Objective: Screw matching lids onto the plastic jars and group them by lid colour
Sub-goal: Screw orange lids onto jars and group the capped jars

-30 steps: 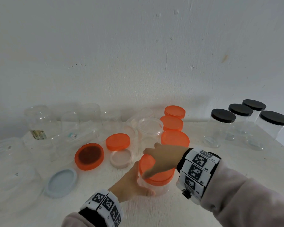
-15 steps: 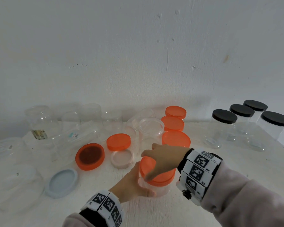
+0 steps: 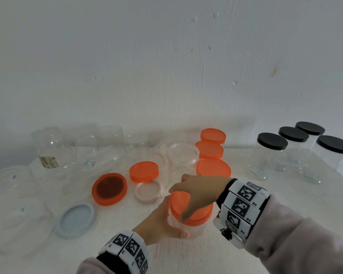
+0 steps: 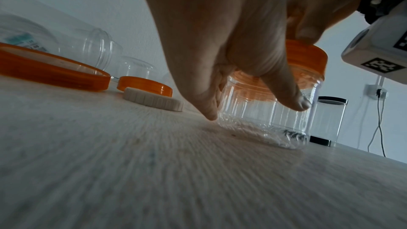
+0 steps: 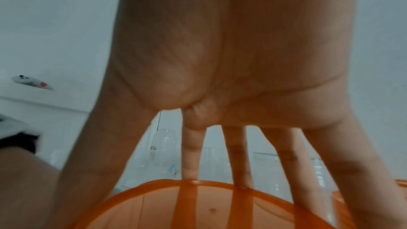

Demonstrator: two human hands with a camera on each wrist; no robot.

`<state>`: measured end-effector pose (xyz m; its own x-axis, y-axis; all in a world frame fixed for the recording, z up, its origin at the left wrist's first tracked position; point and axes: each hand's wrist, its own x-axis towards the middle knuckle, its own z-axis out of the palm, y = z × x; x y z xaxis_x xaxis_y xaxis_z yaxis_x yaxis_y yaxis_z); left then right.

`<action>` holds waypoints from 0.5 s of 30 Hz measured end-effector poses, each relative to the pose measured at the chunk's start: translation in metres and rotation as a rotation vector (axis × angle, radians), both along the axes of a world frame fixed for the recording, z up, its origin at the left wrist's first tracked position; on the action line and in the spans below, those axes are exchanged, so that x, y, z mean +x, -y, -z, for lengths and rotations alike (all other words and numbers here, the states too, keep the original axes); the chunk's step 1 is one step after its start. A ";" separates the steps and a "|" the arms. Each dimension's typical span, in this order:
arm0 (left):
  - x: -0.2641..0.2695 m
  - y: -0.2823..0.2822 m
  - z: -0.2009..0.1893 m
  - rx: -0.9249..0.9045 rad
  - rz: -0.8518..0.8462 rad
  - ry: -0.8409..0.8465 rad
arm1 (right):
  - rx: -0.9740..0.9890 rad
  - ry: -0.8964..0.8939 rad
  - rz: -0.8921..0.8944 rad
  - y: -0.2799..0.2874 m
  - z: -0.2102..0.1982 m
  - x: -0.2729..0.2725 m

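A small clear plastic jar (image 3: 188,229) stands on the white table near the front centre, with an orange lid (image 3: 198,215) on its mouth. My left hand (image 3: 172,224) grips the jar's side from the left, thumb across the front. From above, my right hand (image 3: 194,194) grips the lid, its fingers spread over the rim. In the left wrist view my left hand (image 4: 231,76) is wrapped round the jar (image 4: 264,121) below the lid (image 4: 308,55). The right wrist view shows the fingertips of my right hand (image 5: 220,145) on the lid's edge (image 5: 198,205).
Three orange-lidded jars (image 3: 213,168) line up behind my hands. Several black-lidded jars (image 3: 272,142) stand at the back right near the table edge. Two loose orange lids (image 3: 109,188), a pale lid (image 3: 148,191), a grey lid (image 3: 75,219) and several open clear jars (image 3: 183,154) fill the left.
My right hand's fingers have shifted slightly to the left round the orange lid. The jar and my left hand stay in place.
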<state>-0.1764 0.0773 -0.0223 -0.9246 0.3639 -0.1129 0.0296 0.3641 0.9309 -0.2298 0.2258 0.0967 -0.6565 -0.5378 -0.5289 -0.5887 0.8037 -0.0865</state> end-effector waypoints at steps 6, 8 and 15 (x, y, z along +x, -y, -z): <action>0.000 0.000 0.002 0.007 -0.010 0.007 | 0.053 -0.070 0.090 -0.002 0.003 -0.002; 0.000 0.000 0.001 0.007 -0.013 0.007 | 0.048 -0.037 0.062 -0.003 0.002 -0.001; 0.000 0.000 0.000 -0.001 0.008 -0.016 | -0.030 0.040 -0.030 -0.004 -0.001 0.000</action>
<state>-0.1762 0.0776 -0.0222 -0.9233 0.3712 -0.0987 0.0474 0.3652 0.9297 -0.2295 0.2294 0.0974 -0.6186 -0.5728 -0.5378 -0.6082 0.7824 -0.1338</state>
